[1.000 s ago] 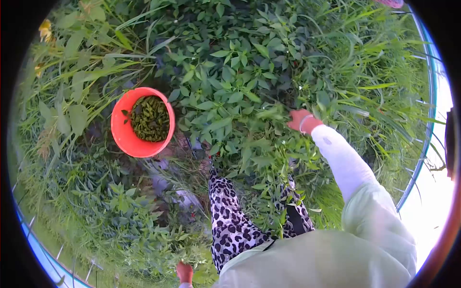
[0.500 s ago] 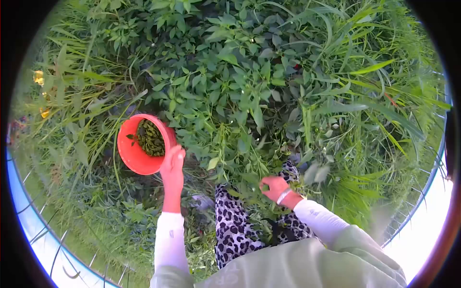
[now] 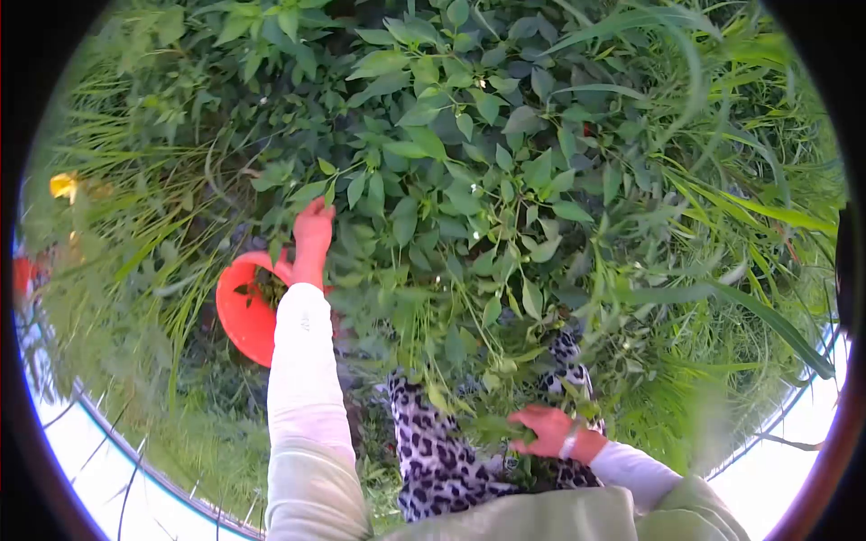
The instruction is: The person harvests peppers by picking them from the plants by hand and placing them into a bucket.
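My left hand (image 3: 313, 236) reaches into the leaves of a bushy green plant (image 3: 451, 162) with small white flowers, which looks like a pepper plant. Its fingers are bent together at a leafy shoot, and what lies between them is hidden. Just below and left of that hand, a red bucket (image 3: 242, 316) stands tilted, partly covered by my forearm. Only a little of its dark green contents shows. Close to my lap, my right hand (image 3: 546, 431) is closed, palm inward, with something green at its fingers that I cannot make out. A bracelet (image 3: 569, 438) circles the right wrist.
Tall grass (image 3: 135, 180) grows on the left, and more long blades (image 3: 767, 316) arch in from the right. My legs in leopard-print trousers (image 3: 442, 451) stand among the plants. A yellow object (image 3: 63, 186) shows at the far left.
My left hand has let go of the bucket's rim and moved up to the leaves. My right hand has drawn back toward my lap. The view has shifted slightly.
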Motion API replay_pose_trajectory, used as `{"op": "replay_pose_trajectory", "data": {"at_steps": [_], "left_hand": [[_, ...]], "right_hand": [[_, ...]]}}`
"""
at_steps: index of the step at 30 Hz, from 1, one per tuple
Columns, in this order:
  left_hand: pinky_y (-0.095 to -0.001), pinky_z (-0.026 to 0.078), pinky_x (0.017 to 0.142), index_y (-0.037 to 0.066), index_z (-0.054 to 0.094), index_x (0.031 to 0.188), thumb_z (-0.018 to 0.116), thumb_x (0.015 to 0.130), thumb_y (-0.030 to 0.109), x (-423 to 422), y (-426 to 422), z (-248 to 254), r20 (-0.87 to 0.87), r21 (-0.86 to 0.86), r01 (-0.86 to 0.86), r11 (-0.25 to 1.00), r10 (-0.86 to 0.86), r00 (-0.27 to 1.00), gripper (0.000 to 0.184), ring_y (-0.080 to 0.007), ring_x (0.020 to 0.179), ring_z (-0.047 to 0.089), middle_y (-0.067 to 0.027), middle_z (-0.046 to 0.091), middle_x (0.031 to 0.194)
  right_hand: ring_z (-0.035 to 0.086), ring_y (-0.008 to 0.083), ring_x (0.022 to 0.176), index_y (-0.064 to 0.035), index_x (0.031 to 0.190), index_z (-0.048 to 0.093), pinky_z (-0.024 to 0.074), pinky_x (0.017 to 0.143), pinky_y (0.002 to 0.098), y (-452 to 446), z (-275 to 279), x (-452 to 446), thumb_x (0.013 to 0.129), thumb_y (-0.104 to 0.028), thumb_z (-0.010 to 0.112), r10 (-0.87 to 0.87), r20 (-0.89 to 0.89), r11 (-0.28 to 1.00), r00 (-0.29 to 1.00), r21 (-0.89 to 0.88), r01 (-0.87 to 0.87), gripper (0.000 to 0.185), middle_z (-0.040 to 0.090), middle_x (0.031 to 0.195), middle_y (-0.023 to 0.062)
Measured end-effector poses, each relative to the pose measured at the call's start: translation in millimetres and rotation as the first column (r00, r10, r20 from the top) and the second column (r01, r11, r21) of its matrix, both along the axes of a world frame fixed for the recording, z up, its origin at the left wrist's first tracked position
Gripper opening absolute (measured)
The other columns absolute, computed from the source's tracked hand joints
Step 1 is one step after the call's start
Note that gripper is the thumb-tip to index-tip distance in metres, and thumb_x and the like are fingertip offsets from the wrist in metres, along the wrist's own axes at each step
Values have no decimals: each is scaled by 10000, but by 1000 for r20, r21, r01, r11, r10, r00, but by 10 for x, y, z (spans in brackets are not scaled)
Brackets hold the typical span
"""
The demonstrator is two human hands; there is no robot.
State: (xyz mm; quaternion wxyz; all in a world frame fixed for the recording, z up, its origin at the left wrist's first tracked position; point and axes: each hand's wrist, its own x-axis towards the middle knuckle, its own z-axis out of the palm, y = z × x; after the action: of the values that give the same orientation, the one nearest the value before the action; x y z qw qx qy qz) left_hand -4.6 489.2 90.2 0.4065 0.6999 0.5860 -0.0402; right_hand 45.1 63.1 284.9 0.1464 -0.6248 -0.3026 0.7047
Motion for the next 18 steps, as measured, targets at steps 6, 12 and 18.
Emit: {"op": "replay_pose_trajectory", "data": {"at_steps": [6,12,18], "left_hand": [[-336,476,783,37,431,1278,636,807,257,-693,-705,-1159,279,-643,-117,757,374,885,559,-229,891,565,-81,582,1046],[-394,416,911,-9,442,1208,740,706,193,-776,-1518,-281,318,-81,47,996,-19,948,618,-312,1124,465,-149,514,1169],[-414,404,904,-6,509,1153,697,717,210,-789,-1537,-268,337,256,-148,955,55,940,521,-314,1067,494,-153,524,1180]], "right_hand": [[533,182,1018,-16,1143,559,418,838,295,873,-564,870,835,-401,500,-837,25,538,547,-150,829,496,564,1085,80],[576,196,909,-30,1111,518,465,784,347,1365,-2127,956,815,-138,528,-732,74,671,677,-92,735,316,602,1008,79],[585,192,897,-28,1163,505,469,776,340,1647,-2557,770,845,-184,539,-497,52,857,866,-127,499,355,593,1065,69]]}}
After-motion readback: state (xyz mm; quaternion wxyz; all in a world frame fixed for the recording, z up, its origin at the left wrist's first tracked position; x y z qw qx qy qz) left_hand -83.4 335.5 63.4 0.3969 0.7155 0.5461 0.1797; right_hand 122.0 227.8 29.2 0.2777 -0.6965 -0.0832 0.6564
